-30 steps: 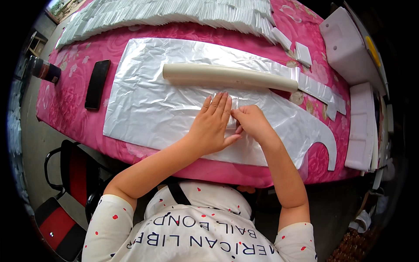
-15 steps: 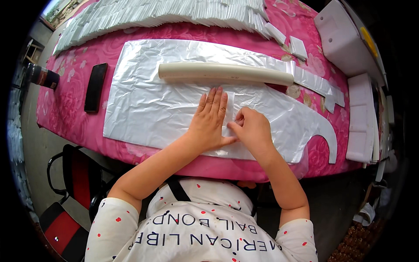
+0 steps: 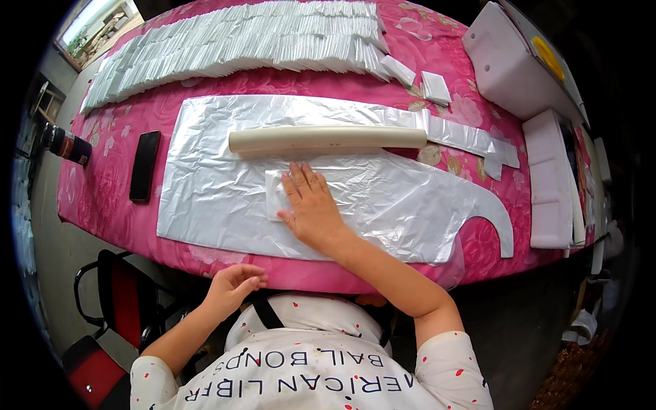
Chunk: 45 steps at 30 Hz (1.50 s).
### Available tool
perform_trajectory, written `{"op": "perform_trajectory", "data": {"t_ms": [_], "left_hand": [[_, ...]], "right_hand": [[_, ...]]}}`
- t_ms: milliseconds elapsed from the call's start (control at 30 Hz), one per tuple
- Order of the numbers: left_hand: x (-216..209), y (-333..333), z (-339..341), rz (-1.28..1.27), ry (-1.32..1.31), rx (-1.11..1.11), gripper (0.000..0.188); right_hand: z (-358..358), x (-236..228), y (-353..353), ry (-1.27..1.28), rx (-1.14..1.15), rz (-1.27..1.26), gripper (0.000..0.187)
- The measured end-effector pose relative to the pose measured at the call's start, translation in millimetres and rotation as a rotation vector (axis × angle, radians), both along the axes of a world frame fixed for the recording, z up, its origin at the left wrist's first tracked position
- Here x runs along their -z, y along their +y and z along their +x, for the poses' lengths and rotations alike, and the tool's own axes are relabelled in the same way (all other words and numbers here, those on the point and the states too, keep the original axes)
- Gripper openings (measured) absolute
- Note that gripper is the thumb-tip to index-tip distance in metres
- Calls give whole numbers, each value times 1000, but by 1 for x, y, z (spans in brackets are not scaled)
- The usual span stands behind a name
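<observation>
1. Plastic bag [image 3: 383,198]: silvery white, flat on the worktop [image 3: 102,198], in front of the person. Long axis runs left to right, dipping a little toward the person at right. Straight end points left. Cut end points right, in two strips: near one curves round toward the person, far one sticks out to the right.
2. Small plastic piece [image 3: 272,198]: whitish, on top of the bag, about mid-length. Left edge runs roughly away from the person, across the bag's long axis. Rest under the right hand; its own long axis, can't tell.
3. Right hand [image 3: 311,205]: palm down on the small piece, fingers nearly straight, slightly spread, pointing away and a bit left. Pressing flat, no grip visible.
4. Left hand [image 3: 236,285]: off the bag, by the near edge of the worktop. Fingers loosely curled, thumb apart, pointing right. Nothing seen in it; inner palm partly hidden.
5. Tube [image 3: 328,139]: cream, lies across the far half of the bag, long axis left to right, right end beside the far strip.
6. Phone [image 3: 145,166]: dark, left of the bag, long axis away from the person.
7. Folded packets [image 3: 239,44]: packed rows, far side of the worktop.
</observation>
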<state>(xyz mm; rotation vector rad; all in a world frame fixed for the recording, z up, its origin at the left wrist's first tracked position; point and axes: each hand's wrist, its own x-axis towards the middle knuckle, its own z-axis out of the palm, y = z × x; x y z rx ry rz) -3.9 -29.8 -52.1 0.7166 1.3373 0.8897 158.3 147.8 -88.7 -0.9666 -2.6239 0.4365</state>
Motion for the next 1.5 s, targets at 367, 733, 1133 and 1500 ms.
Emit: {"op": "perform_trajectory", "data": {"t_ms": [367, 733, 1133, 1500], "left_hand": [[1, -30, 24, -21, 234, -240, 18], [-35, 43, 36, 349, 775, 296, 36], [-35, 54, 42, 356, 745, 452, 35], [-25, 108, 38, 799, 1059, 538, 35]], "right_hand": [[-16, -42, -111, 131, -459, -466, 61], [93, -70, 65, 535, 59, -449, 42], [186, -43, 238, 322, 765, 139, 58], [255, -47, -59, 103, 902, -58, 36]]}}
